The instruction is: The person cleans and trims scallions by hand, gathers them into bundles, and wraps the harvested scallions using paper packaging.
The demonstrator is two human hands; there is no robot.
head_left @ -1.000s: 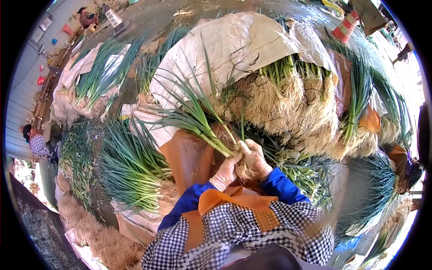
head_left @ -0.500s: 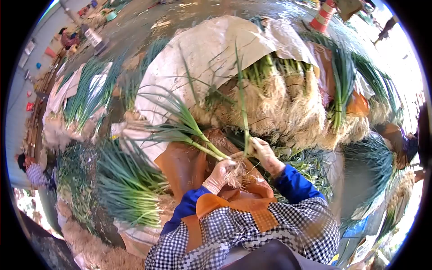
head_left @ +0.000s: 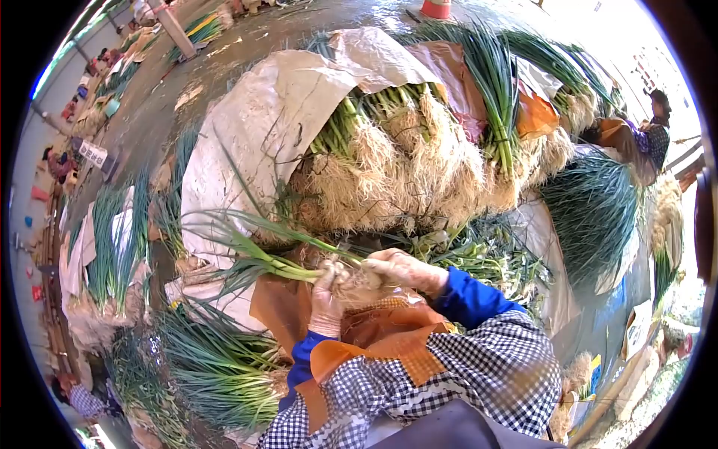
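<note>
My left hand [head_left: 327,301] is closed around a few green onions [head_left: 288,268] just above their roots, with the leaves pointing left. Pale, stringy roots [head_left: 355,286] bunch up between my two hands. My right hand [head_left: 407,271] is closed, its fingertips pinched at the root end of another green onion stalk [head_left: 310,238] that slants up to the left. An orange-brown apron [head_left: 389,329] lies over my lap beneath both hands.
In front, a large heap of rooted green onions [head_left: 396,161] lies partly under a pale sheet [head_left: 254,112]. A trimmed-looking pile [head_left: 224,367] is at my left. Loose leaves [head_left: 493,262] litter the right. A person [head_left: 647,138] sits at far right; a cone [head_left: 435,9] stands behind.
The view has swung right. My right hand has come down to the roots beside my left hand; the stalk it held upright now slants left. The left hand still grips its green onions.
</note>
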